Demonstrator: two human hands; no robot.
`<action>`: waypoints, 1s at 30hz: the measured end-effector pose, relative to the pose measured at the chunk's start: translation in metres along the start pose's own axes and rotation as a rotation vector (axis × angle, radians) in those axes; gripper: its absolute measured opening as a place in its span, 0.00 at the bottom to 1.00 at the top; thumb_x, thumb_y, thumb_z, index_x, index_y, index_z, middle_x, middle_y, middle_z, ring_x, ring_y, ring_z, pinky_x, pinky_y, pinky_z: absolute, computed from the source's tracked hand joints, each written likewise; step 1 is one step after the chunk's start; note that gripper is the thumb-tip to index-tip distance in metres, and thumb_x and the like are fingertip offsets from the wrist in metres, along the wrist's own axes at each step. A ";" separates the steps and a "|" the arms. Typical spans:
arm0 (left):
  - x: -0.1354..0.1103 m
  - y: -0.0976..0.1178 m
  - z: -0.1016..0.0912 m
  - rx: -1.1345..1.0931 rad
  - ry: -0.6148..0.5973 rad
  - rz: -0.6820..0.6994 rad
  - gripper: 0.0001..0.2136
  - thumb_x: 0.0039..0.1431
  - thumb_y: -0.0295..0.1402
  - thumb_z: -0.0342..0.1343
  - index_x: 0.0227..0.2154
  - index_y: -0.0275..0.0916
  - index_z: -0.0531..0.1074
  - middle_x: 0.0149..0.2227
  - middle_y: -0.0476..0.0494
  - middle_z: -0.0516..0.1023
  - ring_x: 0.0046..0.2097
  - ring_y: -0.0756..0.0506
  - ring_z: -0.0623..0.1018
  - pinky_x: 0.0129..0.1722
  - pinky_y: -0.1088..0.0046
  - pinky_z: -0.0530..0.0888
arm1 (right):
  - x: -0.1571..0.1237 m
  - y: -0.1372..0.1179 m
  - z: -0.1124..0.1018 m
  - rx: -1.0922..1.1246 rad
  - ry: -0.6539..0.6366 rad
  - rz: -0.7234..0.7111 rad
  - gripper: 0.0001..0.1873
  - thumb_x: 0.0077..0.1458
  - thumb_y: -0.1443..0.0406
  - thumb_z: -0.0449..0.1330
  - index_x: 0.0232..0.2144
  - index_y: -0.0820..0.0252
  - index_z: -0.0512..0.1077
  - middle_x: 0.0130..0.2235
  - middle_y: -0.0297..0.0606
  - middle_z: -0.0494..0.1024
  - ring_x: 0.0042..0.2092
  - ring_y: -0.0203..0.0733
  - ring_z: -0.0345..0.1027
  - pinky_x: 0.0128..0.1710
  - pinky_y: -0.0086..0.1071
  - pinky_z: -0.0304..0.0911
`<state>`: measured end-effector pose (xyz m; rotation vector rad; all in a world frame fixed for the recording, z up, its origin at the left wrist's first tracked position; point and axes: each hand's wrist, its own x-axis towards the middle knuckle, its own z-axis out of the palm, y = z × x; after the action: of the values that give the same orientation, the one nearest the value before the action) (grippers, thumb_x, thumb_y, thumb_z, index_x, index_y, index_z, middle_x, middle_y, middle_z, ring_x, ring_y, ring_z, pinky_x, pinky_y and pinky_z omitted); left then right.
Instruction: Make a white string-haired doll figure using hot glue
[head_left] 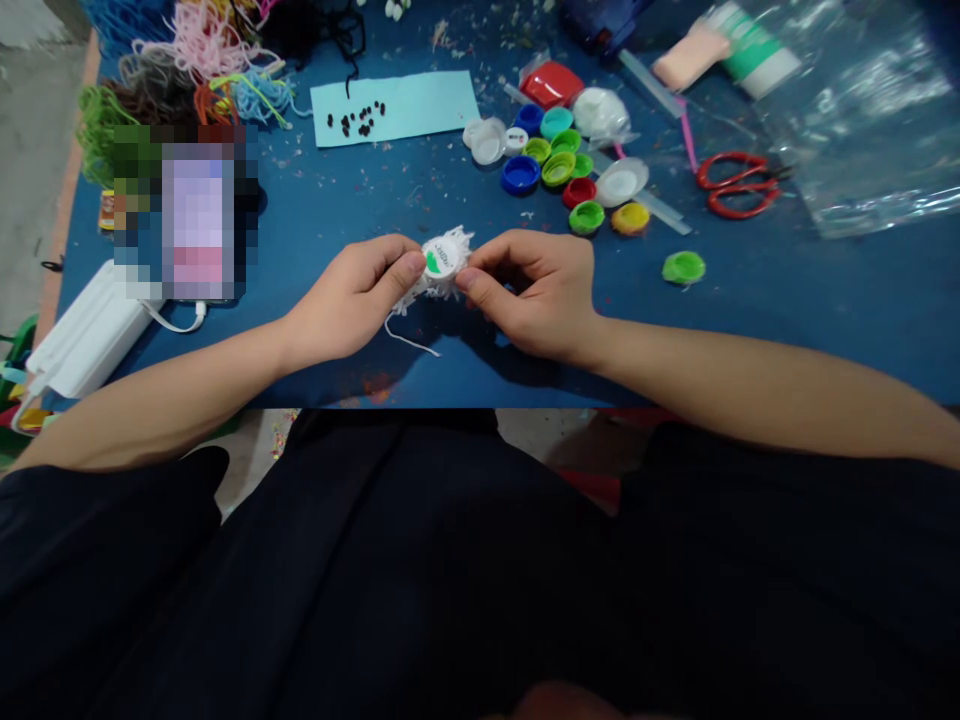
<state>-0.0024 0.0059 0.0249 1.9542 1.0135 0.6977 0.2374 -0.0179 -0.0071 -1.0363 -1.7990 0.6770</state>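
Observation:
Between my two hands is a white bottle cap (442, 257) with a green mark and lettering on its top. White yarn (459, 238) fringes the cap's edge, and a loose white strand (412, 340) trails onto the blue table. My left hand (358, 293) pinches the cap from the left, thumb near the green mark. From the right, my right hand (536, 290) has thumb and forefinger closed at the cap's edge and its yarn. The underside of the cap is hidden.
Coloured bottle caps (559, 168) cluster beyond my right hand, near red-handled scissors (739, 185) and a clear plastic bag (862, 130). A light blue paper strip (427, 105) holds small black pieces. At left lie yarn bundles (199, 45), a phone (196, 220) and a white box-shaped device (94, 325).

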 end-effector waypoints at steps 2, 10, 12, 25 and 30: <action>-0.001 0.004 0.000 -0.010 0.005 -0.014 0.19 0.77 0.47 0.53 0.39 0.37 0.77 0.34 0.45 0.76 0.38 0.47 0.74 0.41 0.70 0.70 | 0.000 0.001 0.000 -0.004 -0.002 0.004 0.22 0.66 0.45 0.67 0.33 0.57 0.79 0.26 0.35 0.78 0.25 0.35 0.67 0.25 0.32 0.65; -0.001 0.002 0.000 -0.021 0.018 -0.015 0.19 0.76 0.49 0.53 0.38 0.38 0.76 0.33 0.46 0.75 0.37 0.47 0.73 0.42 0.70 0.72 | 0.000 0.003 0.001 -0.044 0.003 -0.026 0.25 0.68 0.43 0.64 0.34 0.57 0.79 0.27 0.36 0.78 0.26 0.36 0.68 0.27 0.33 0.66; 0.001 0.000 0.000 -0.061 0.034 -0.034 0.22 0.76 0.52 0.52 0.36 0.38 0.75 0.32 0.45 0.74 0.38 0.46 0.74 0.41 0.70 0.73 | 0.001 0.006 -0.001 -0.067 0.018 -0.081 0.24 0.70 0.44 0.61 0.37 0.56 0.80 0.29 0.38 0.79 0.28 0.38 0.70 0.30 0.35 0.68; 0.003 -0.005 0.002 -0.207 0.058 -0.084 0.28 0.74 0.60 0.50 0.34 0.38 0.74 0.30 0.45 0.74 0.35 0.47 0.74 0.35 0.72 0.71 | -0.004 0.042 -0.006 -0.306 -0.076 -0.431 0.27 0.68 0.50 0.58 0.63 0.54 0.77 0.34 0.38 0.81 0.38 0.43 0.77 0.40 0.38 0.69; 0.003 -0.004 0.001 -0.201 0.065 -0.078 0.29 0.73 0.60 0.49 0.34 0.38 0.74 0.29 0.45 0.73 0.34 0.48 0.73 0.34 0.72 0.69 | -0.004 0.045 -0.008 -0.383 -0.050 -0.455 0.29 0.67 0.52 0.59 0.66 0.54 0.75 0.35 0.36 0.82 0.32 0.41 0.72 0.38 0.38 0.67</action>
<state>-0.0018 0.0097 0.0210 1.7199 1.0126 0.7914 0.2614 0.0010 -0.0409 -0.8044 -2.1621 0.0811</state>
